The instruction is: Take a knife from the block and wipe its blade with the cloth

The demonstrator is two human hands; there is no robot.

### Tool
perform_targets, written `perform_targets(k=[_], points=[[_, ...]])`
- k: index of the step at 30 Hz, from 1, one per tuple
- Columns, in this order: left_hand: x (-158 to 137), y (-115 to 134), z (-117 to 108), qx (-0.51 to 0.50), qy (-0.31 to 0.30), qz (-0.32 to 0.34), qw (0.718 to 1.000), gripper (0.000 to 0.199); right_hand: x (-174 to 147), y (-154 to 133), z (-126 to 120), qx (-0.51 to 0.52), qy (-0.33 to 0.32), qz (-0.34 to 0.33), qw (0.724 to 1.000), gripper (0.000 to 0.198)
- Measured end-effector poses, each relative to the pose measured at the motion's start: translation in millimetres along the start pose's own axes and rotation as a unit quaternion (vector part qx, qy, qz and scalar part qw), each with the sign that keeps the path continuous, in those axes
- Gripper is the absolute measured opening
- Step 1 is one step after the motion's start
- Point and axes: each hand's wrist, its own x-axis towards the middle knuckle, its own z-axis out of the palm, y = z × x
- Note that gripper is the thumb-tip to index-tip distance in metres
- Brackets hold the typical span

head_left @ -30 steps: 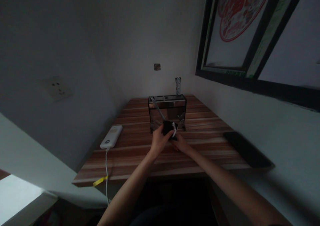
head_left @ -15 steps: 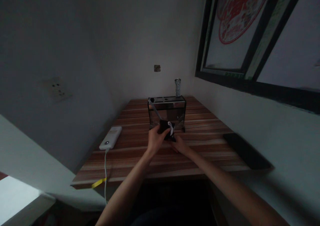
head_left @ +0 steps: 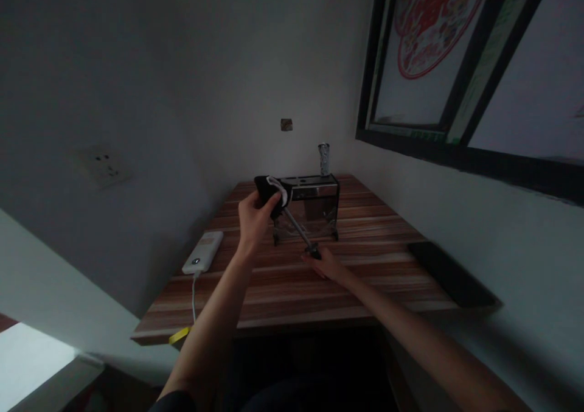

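My left hand is closed on a black cloth with a white strip on it. The cloth is wrapped about the upper end of a thin grey metal rod, and that tip is hidden. At the rod's lower end is a dark, wider handle, gripped by my right hand. The rod slants down to the right between my hands. Right behind it stands a clear-sided box with a black frame, partly covered by the cloth.
A patterned silvery cylinder rises at the box's back right. On the left of the wood-grain table lies a white power bank with a cable and a yellow tag. A flat black object lies along the right edge.
My left hand has slid the cloth up and left along the rod, away from the handle, baring the rod's lower part. My right hand has stayed in place.
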Motion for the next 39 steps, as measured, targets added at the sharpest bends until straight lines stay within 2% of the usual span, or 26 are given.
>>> perform_targets(k=[8,16,28,34,39], points=[[22,3,-4,-0.021,0.028,0.019,0.999,0.027,1,4,-2,-0.014,0.002,-0.003,1.0,0.032],[18,4,-1,-0.039,0.03,0.029,0.998,0.026,0,1,0,-0.003,0.011,0.007,1.0,0.032],[5,7,0,-0.054,0.045,0.014,0.997,0.029,-1,3,-1,-0.005,-0.004,-0.019,1.0,0.032],[-10,1,11,-0.054,0.013,-0.021,0.998,0.029,-3,-2,-1,-0.005,0.005,-0.011,1.0,0.032],[-33,-13,23,-0.029,-0.03,-0.048,0.998,0.028,-3,-3,-1,0.015,0.004,-0.012,1.0,0.032]])
